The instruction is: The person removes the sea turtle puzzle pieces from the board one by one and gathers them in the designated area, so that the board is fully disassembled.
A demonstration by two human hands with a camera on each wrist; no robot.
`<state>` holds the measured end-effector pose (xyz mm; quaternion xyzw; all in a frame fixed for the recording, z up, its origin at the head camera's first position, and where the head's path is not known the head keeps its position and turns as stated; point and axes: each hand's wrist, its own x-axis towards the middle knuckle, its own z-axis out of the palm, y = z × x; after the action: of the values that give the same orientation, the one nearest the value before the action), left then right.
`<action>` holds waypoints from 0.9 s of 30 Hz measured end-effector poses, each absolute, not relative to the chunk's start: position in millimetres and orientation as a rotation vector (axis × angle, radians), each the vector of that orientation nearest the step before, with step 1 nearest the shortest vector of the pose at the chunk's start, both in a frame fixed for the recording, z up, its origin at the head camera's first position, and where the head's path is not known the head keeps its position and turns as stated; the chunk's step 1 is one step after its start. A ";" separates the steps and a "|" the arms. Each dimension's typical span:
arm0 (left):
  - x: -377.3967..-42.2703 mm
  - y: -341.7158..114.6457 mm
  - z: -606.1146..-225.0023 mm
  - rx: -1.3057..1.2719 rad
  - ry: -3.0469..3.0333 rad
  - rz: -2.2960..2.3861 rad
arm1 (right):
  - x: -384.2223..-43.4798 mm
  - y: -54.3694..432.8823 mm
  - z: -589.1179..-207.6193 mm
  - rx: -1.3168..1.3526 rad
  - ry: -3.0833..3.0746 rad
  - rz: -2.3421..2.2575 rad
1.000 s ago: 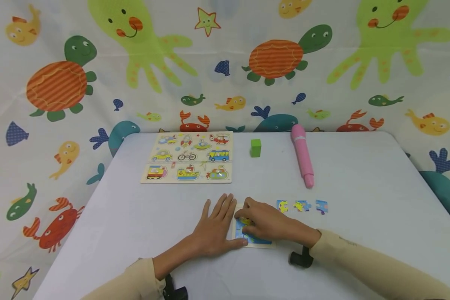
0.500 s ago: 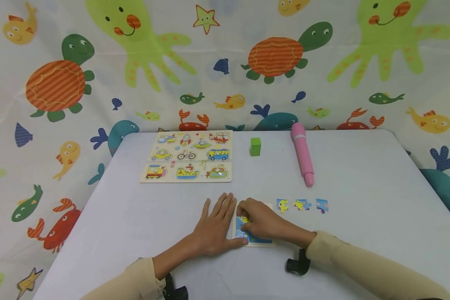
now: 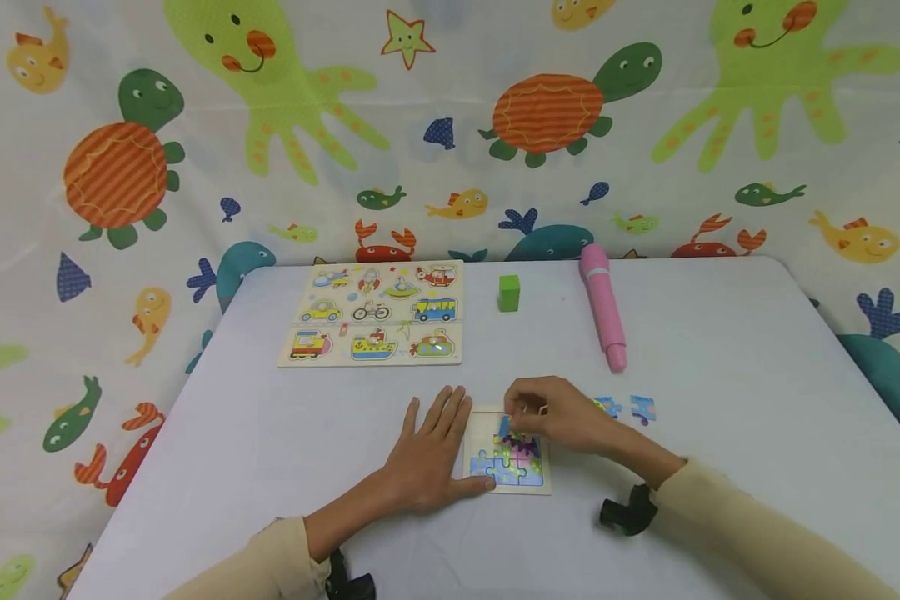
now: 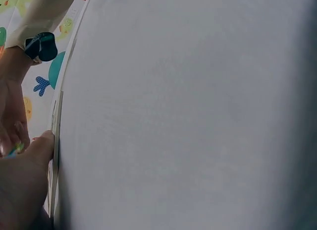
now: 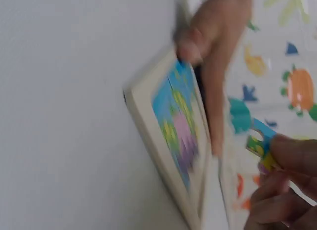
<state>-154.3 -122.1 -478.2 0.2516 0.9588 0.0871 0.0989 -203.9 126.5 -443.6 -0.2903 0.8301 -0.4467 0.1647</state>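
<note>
My left hand (image 3: pixel 429 462) lies flat with fingers spread on the table, its thumb resting on the lower left rim of a small wooden jigsaw tray (image 3: pixel 521 490). Over the tray's upper part, my right hand (image 3: pixel 562 414) pinches a jigsaw piece (image 5: pixel 261 146) between thumb and fingers. The piece shows blue, green and yellow, and in the right wrist view it is held up away from the tray. Joined blue pieces (image 3: pixel 504 473) fill the tray's lower part, while bare wood shows at its upper left.
Right of the tray lie loose jigsaw pieces (image 3: pixel 643 408), partly covered by the right hand. Behind stand a vehicle peg puzzle board (image 3: pixel 375 323), a green block (image 3: pixel 509 293) and a pink pen-shaped stick (image 3: pixel 604 310). A printed sea-animal cloth (image 3: pixel 450 167) hangs beyond the table.
My right hand has lifted from the tray's left side and moved right and up, with a jigsaw piece in its fingers. The left hand has stayed put.
</note>
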 end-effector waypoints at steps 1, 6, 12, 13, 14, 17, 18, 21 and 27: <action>-154.3 -121.8 -478.2 0.742 2.838 0.260 | -205.3 136.9 -440.7 -0.829 2.374 -1.263; -154.4 -120.8 -478.0 0.722 2.836 0.262 | -203.7 179.0 -440.0 -0.791 2.411 -1.173; -154.5 -120.8 -478.7 0.728 2.831 0.295 | -188.6 190.4 -451.8 -0.748 2.400 -1.183; -154.3 -121.0 -478.8 0.729 2.829 0.297 | -186.7 189.5 -453.5 -0.744 2.410 -1.192; -154.1 -121.1 -478.7 0.729 2.827 0.298 | -185.2 188.1 -454.8 -0.741 2.431 -1.192; -153.4 -121.2 -478.4 0.729 2.822 0.299 | -182.2 183.6 -457.3 -0.736 2.515 -1.159; -153.4 -121.1 -478.3 0.730 2.822 0.300 | -181.6 182.1 -457.5 -0.740 2.550 -1.136; -153.6 -120.8 -477.6 0.733 2.826 0.298 | -180.9 178.5 -458.1 -0.772 2.644 -1.052; -154.3 -120.3 -476.3 0.731 2.824 0.290 | -179.4 174.1 -459.4 -0.803 2.770 -0.883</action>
<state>-154.3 -120.3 -476.3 0.2480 0.9580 0.0982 0.1048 -179.4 174.1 -459.4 -0.2658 0.9165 -0.2923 0.0627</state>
